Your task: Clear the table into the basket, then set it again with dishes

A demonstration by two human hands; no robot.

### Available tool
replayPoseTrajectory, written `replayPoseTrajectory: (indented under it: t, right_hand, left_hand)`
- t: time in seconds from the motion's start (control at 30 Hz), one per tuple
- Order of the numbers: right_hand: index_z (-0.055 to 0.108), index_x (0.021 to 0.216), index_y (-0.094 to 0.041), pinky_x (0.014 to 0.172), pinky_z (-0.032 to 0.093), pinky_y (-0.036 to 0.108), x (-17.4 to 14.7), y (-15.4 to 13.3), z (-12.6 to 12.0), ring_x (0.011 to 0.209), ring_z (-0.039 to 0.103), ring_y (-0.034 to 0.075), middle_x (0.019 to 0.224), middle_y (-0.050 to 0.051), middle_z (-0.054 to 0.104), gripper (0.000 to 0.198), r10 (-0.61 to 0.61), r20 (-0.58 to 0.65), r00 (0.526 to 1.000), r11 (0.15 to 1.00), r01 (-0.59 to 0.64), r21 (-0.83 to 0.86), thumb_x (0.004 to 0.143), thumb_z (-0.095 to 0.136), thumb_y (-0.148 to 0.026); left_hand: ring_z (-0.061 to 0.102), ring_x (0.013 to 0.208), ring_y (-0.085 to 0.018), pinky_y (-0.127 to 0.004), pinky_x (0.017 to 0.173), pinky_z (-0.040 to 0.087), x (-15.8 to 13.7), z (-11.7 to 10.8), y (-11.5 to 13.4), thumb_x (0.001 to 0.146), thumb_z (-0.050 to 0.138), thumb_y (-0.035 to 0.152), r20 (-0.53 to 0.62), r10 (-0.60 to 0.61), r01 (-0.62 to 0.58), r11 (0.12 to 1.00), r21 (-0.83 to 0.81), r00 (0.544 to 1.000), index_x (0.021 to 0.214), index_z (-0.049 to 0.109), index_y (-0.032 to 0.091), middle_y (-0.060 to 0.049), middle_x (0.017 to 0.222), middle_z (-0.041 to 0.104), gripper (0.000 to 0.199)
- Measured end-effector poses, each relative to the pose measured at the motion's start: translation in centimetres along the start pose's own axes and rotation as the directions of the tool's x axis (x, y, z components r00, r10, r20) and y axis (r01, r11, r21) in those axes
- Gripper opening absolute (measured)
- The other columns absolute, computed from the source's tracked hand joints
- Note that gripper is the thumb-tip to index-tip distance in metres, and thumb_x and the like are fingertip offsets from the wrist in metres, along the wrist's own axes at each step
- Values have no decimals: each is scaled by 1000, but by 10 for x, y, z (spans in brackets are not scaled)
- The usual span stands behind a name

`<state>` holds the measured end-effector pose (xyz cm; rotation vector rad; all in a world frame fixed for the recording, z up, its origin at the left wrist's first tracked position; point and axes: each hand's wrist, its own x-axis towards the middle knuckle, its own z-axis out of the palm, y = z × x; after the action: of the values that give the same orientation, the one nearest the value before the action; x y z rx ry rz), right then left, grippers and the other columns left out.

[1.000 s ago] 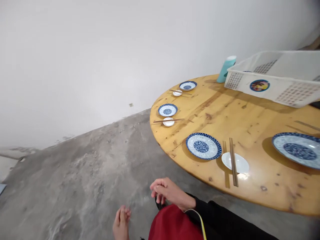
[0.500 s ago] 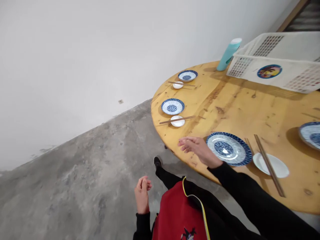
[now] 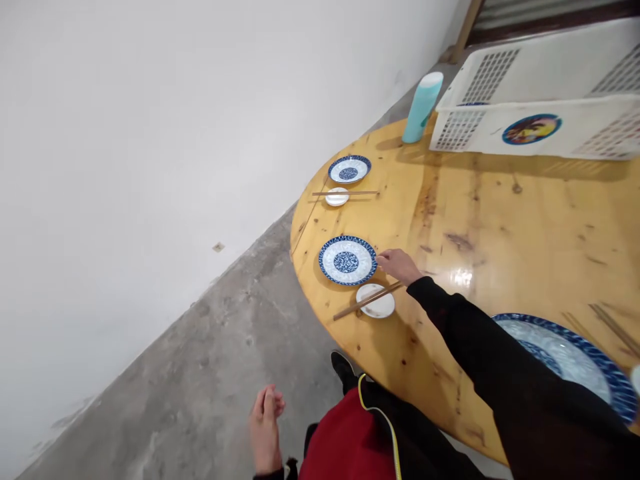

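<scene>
A round blue-and-white patterned plate [image 3: 334, 259] lies flat near the edge of the wooden table. At its right rim is my right hand [image 3: 400, 265], fingers closed together, the tips seeming to pinch the edge. Just below the hand, a pair of brown chopsticks [image 3: 357, 305] rests across a small white dish [image 3: 383, 307]. My left hand [image 3: 266, 420] hangs low over the floor, away from the table, with its fingers curled in and nothing visible in them.
Farther back on the table [image 3: 490, 220] are another patterned plate [image 3: 349, 171] and a small dish [image 3: 337, 198] under chopsticks. A turquoise bottle [image 3: 423, 110] stands beside a white plastic basket [image 3: 575, 130]. My right sleeve partly covers a nearer plate [image 3: 580, 363]. A wall borders the left.
My right hand has moved from beside the nearer plate to the rim of the middle plate. The view has shifted along the table. My left hand stays low and curled.
</scene>
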<state>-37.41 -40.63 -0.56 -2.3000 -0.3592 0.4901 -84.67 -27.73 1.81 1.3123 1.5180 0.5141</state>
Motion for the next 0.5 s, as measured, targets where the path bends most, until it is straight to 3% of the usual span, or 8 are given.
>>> replayPoseTrajectory:
  t: [0.07, 0.13, 0.23, 0.37, 0.5]
  right_hand:
    - [66, 62, -16, 63, 38, 27, 6, 3, 6, 70, 61, 19, 61, 7, 65, 20, 31, -1, 1000, 999, -31, -15, 76, 54, -24]
    - [67, 64, -16, 62, 39, 27, 10, 6, 10, 67, 61, 18, 61, 6, 65, 21, 77, 2, 997, 997, -77, -7, 75, 51, -23]
    - [66, 63, -16, 60, 40, 26, 12, 8, 14, 62, 59, 16, 59, 5, 63, 24, 134, 29, 991, 990, -135, 31, 76, 48, -23]
    - [53, 53, -18, 57, 33, 26, 15, -2, 24, 57, 53, 14, 51, 2, 52, 24, 161, -12, 987, 987, -161, -7, 76, 51, -22]
    - [41, 47, -21, 57, 28, 28, 18, -17, 32, 57, 46, 14, 48, 0, 40, 25, 213, -115, 970, 975, -220, -46, 69, 51, -17]
  left_hand:
    - [70, 70, -22, -37, 73, 60, 25, 26, 28, 63, 72, 82, 158, 38, -47, 998, 50, 987, 93, 75, 14, -9, 79, 73, 74]
    - [69, 71, -21, -35, 74, 58, 54, 61, 54, 72, 67, 76, 319, 108, -147, 984, 101, 942, 92, 74, 15, -8, 79, 72, 64]
    - [69, 75, -20, -32, 76, 55, 96, 129, 92, 85, 57, 61, 511, 229, -341, 930, 137, 829, 90, 70, 17, -8, 82, 73, 46]
    - [71, 81, -20, -30, 76, 53, 134, 224, 136, 93, 50, 48, 697, 285, -513, 847, 137, 657, 91, 65, 19, -9, 87, 74, 32]
    - [71, 87, -24, -32, 77, 52, 155, 283, 165, 94, 56, 46, 801, 268, -668, 715, 207, 535, 88, 66, 20, -13, 86, 74, 28]
